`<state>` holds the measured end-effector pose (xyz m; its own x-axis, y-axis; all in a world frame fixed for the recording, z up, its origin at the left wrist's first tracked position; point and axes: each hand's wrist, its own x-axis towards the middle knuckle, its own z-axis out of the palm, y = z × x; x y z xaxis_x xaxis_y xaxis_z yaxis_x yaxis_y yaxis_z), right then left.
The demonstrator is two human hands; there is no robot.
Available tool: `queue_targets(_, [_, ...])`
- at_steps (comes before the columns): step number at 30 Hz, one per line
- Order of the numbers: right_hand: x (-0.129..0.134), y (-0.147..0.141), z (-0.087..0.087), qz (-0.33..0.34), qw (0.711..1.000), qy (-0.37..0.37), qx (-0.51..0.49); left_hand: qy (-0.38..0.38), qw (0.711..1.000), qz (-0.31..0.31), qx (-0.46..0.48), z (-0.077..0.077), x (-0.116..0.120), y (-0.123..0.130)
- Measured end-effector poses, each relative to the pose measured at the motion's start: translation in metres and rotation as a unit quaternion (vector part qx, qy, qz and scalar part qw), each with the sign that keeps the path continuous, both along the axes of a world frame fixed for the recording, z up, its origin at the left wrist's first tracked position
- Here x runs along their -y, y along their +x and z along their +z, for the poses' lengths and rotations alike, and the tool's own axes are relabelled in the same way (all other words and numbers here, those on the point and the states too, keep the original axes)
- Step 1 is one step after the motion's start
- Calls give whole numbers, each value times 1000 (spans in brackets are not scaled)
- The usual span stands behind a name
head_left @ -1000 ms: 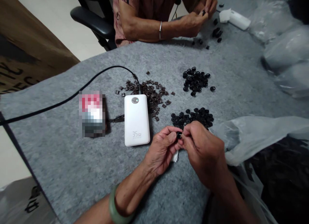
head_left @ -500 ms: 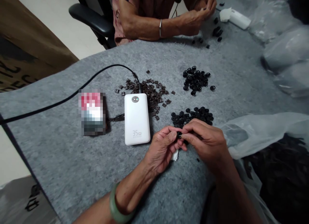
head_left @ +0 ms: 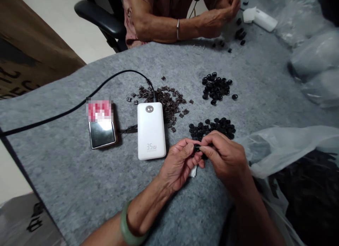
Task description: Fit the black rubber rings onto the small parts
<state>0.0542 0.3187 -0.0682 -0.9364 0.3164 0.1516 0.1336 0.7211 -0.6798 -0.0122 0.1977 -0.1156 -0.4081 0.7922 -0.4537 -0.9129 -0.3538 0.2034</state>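
Note:
My left hand (head_left: 178, 164) and my right hand (head_left: 225, 159) meet above the grey felt mat (head_left: 79, 168), pinching a small black rubber ring (head_left: 196, 148) between their fingertips. The ring is partly hidden by my fingers. Just beyond my hands lies a heap of similar black rings (head_left: 212, 128), and a second heap (head_left: 215, 87) lies farther off. A scatter of small dark metal clips (head_left: 165, 104) lies to the left of the heaps. A white 35 W power bank (head_left: 151, 131) sits left of my left hand.
A black cable (head_left: 79, 99) runs across the mat to the power bank. A phone (head_left: 102, 134) lies left of it, partly blurred. A co-worker's hands (head_left: 219, 18) work at the far side, near loose rings. A translucent plastic bag (head_left: 286, 150) lies at the right.
My hands stay together on the ring, with my right fingers shifted slightly. The whole view has drifted a little, and the co-worker's hands have moved slightly apart.

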Motion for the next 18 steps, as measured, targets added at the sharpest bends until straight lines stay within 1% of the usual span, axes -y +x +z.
queue_targets(3, [3, 1, 1, 3, 999, 34, 4, -3, 1000, 0, 8, 0, 0, -1])
queue_targets(8, [5, 3, 3, -9, 997, 65, 28, -1, 1000, -11, -1, 1, 1, -1])
queue_targets(15, [6, -2, 11, -12, 998, 55, -8, 2, 1000, -10, -11, -1, 0, 0])
queue_targets(18, [6, -2, 13, 0, 998, 70, -6, -1, 1000, -8, -3, -1, -1, 0])
